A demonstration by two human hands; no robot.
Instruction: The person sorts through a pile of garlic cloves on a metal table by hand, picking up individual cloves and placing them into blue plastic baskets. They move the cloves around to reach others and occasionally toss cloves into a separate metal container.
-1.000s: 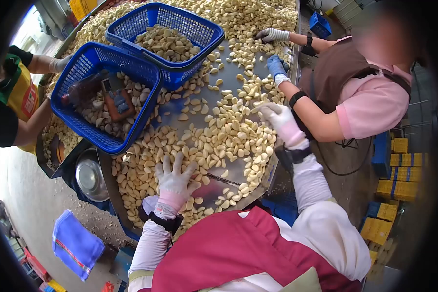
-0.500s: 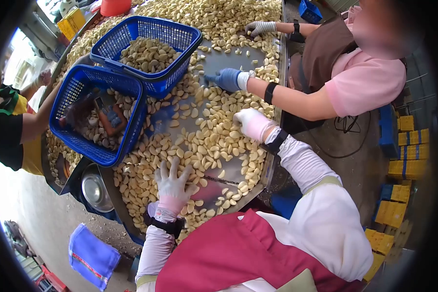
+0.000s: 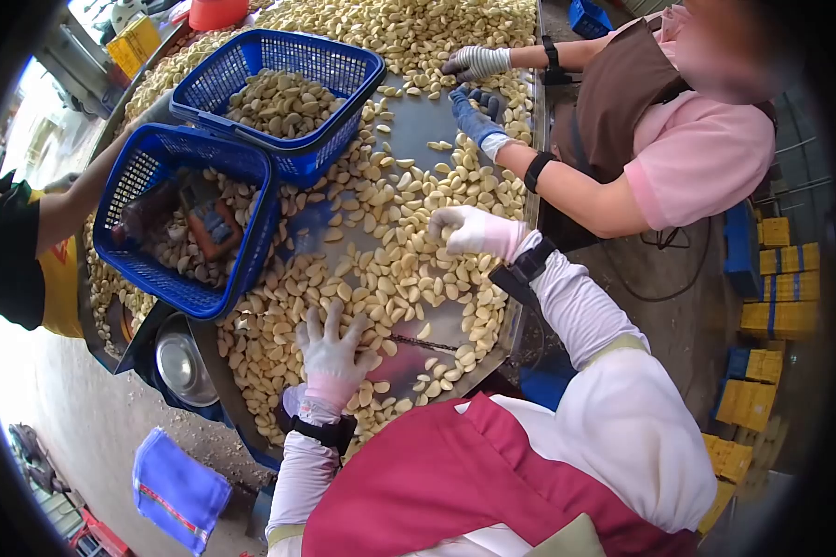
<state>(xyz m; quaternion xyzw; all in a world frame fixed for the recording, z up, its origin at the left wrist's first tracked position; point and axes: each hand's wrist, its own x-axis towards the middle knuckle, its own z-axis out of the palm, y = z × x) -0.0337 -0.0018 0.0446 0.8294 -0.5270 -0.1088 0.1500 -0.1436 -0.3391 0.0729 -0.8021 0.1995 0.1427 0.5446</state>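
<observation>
Two gloved hands work at the metal table (image 3: pixel 420 125). Left hand (image 3: pixel 332 351) rests palm-down on the pale cloves (image 3: pixel 381 295), fingers spread, no grasp visible. Right hand (image 3: pixel 472 230) is over the cloves near the table's right edge, fingers curled; can't tell if one is pinched. Cloves lie loose across the tabletop, bare metal between. My take for good handling: light left palm, thin the layer so single cloves show, pinch with fingertips only, stay clear of the co-worker's blue-gloved hand (image 3: pixel 476 119) just beyond.
</observation>
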